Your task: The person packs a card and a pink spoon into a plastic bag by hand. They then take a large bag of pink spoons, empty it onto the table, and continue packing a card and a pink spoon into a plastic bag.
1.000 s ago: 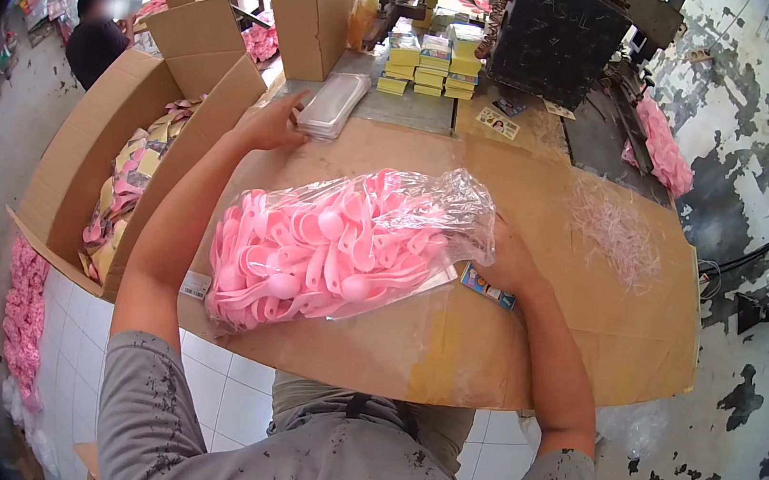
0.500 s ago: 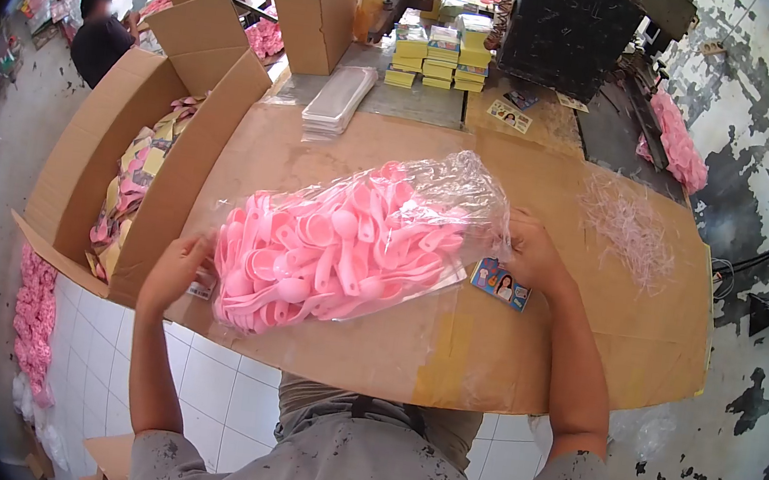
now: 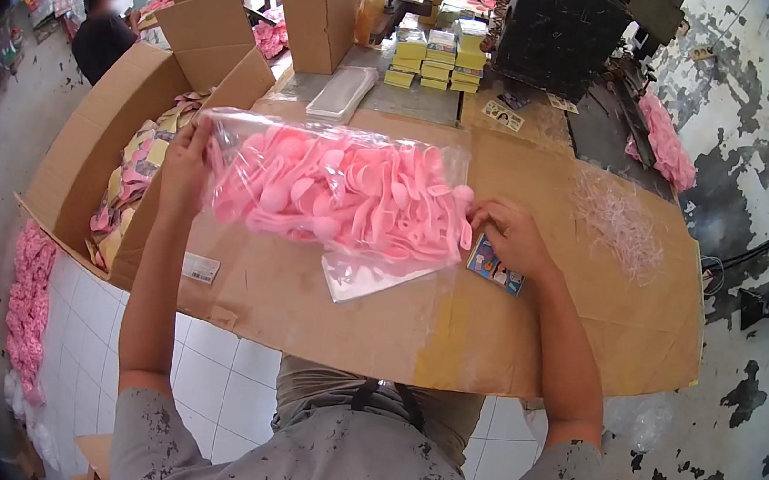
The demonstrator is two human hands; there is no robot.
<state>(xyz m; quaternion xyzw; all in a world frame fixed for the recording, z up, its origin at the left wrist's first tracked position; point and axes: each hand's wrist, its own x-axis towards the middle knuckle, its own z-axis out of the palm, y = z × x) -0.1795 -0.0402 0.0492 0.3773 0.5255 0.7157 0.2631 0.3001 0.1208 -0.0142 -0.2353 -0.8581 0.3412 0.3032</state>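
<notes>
A clear plastic bag of pink spoons [image 3: 343, 187] hangs between my hands over the cardboard-covered table [image 3: 584, 332]. My left hand [image 3: 187, 158] is closed on the bag's left end. At the right end, the bent fingers of my right hand [image 3: 506, 228] pinch the bag's edge, beside a loose-looking spoon. Below the bag lies a white sheet or packet [image 3: 370, 279], partly covered by it. A colorful printed card [image 3: 497, 265] rests under my right wrist. To the lower left is a small white label [image 3: 200, 268].
An open carton [image 3: 92, 161] with pink and yellow pieces stands left. Behind are clear plastic cases [image 3: 342, 93], stacked yellow-edged cards [image 3: 439, 58], and a black machine [image 3: 555, 36]. Clear plastic shreds [image 3: 627, 222] lie right. Another person [image 3: 104, 38] is at the far left.
My left hand came from the clear cases to the bag's left end and has risen with it. The bag has turned level and moved up, uncovering the white sheet and label.
</notes>
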